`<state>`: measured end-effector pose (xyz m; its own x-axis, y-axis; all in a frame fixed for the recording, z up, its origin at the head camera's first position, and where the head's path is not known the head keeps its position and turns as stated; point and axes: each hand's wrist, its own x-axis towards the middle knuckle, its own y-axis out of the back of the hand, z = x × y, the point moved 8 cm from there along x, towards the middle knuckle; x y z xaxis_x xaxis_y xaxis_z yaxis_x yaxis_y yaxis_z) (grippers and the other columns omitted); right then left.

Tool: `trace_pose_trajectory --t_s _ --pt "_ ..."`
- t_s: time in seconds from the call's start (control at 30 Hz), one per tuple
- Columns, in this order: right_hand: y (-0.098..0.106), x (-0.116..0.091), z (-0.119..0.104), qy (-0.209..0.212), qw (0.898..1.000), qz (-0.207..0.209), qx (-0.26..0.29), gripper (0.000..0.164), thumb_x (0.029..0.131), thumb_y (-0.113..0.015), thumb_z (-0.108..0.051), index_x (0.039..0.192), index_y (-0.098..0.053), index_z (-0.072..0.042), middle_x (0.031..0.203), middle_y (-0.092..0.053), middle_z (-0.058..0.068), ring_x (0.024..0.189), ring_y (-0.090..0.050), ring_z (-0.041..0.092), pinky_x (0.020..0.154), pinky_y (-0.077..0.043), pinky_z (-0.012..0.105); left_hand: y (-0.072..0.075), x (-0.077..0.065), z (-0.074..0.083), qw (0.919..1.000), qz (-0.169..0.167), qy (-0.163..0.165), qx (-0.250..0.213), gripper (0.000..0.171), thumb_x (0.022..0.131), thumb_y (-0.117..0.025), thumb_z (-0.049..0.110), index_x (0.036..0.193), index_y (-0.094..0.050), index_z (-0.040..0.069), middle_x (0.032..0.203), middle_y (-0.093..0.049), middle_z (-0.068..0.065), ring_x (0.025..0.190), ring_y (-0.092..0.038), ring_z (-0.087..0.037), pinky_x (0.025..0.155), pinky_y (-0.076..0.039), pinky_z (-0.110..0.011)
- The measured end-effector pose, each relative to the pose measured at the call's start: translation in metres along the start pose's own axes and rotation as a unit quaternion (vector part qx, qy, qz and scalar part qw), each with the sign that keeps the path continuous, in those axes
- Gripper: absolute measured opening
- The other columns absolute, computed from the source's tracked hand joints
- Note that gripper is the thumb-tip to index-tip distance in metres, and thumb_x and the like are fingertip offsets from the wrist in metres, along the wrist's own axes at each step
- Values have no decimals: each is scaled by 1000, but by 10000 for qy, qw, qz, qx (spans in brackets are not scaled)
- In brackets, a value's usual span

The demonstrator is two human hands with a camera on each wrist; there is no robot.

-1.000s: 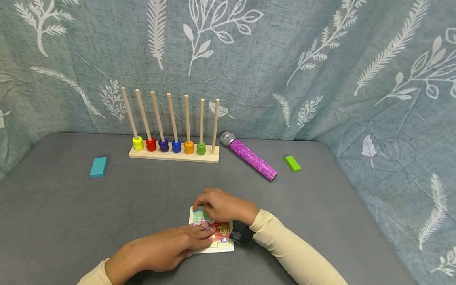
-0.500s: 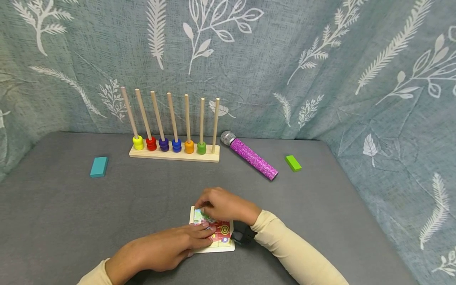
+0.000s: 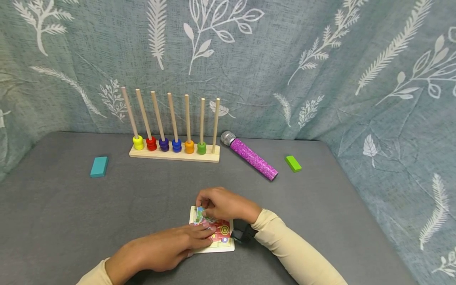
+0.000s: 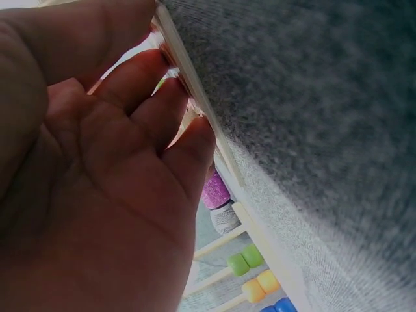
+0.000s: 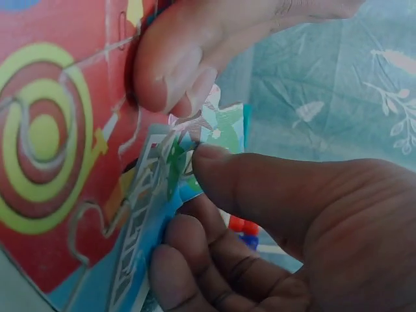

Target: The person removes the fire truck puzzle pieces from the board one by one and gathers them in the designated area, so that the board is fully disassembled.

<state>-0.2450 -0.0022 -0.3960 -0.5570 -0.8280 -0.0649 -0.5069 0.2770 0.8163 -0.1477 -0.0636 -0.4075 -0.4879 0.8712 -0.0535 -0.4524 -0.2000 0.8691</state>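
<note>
A small jigsaw puzzle (image 3: 223, 245) in a pale frame lies on the table, with a red picture bearing yellow rings. My left hand (image 3: 178, 242) rests on it from the left, fingers extended over the red part. From the far right side, my right hand (image 3: 226, 204) pinches a green and blue puzzle piece (image 5: 224, 130) between thumb and curled fingers. That piece is tilted up at the puzzle's far edge in the right wrist view, beside my left fingertips (image 5: 162, 78). In the left wrist view, the frame's edge (image 4: 198, 91) runs along my left fingers.
A wooden bead stand (image 3: 174, 155) with upright pegs and coloured beads is at the back. Beside it lies a purple glitter microphone (image 3: 253, 159). A teal block (image 3: 99, 167) lies at left, a green block (image 3: 293, 163) at right. A patterned curtain (image 3: 249, 79) hangs behind the table.
My right hand has shifted slightly right, and the pinched piece has moved with it, baring a strip inside the frame's far left corner. The left hand has stayed put.
</note>
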Motion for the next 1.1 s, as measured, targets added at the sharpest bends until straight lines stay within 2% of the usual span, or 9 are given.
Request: trace_pose_trajectory --t_s 0.3,0.5,0.6,0.77,0.93,1.1 --pt "-2 -2 10 -107 9942 -79 1069 16 85 -68 5 91 -61 -8 75 -55 -5 68 -50 3 62 -44 17 0 0 1 9998 -65 -71 -194 51 93 -59 -2 142 -52 10 149 -42 -5 138 -37 -23 107 -37 -39" --pt "-2 -3 10 -22 9944 -165 1039 15 87 -68 2 90 -59 -9 76 -56 -5 69 -52 2 63 -46 18 -1 0 -1 9997 -94 -4 -231 49 93 -59 -1 140 -54 11 147 -45 -3 138 -37 -23 108 -37 -39" --pt "1 -4 10 52 9952 -95 969 15 87 -68 2 87 -58 -9 74 -57 -5 69 -53 2 63 -46 18 -1 0 -2 9992 -171 119 -348 49 94 -58 -1 141 -53 12 148 -44 -2 139 -35 -23 109 -36 -39" --pt "6 -8 12 97 9933 61 1147 13 87 -68 2 87 -58 -8 76 -58 -5 71 -54 3 66 -48 19 0 1 0 9991 -152 101 -372 49 94 -58 -1 141 -53 12 149 -42 -3 139 -35 -23 109 -36 -40" --pt "8 -12 12 233 9872 156 1571 10 88 -66 2 90 -59 -5 79 -58 -3 72 -54 4 67 -49 20 0 1 0 9994 -75 -14 -335 49 94 -57 -1 141 -52 11 149 -43 -4 138 -36 -23 108 -36 -40" --pt "1 -18 15 309 9734 -71 2271 9 88 -64 4 92 -58 0 77 -56 -2 66 -52 4 60 -47 20 -1 1 -2 9995 -71 19 -320 50 93 -58 -2 142 -52 11 148 -44 -2 139 -36 -24 109 -36 -39"
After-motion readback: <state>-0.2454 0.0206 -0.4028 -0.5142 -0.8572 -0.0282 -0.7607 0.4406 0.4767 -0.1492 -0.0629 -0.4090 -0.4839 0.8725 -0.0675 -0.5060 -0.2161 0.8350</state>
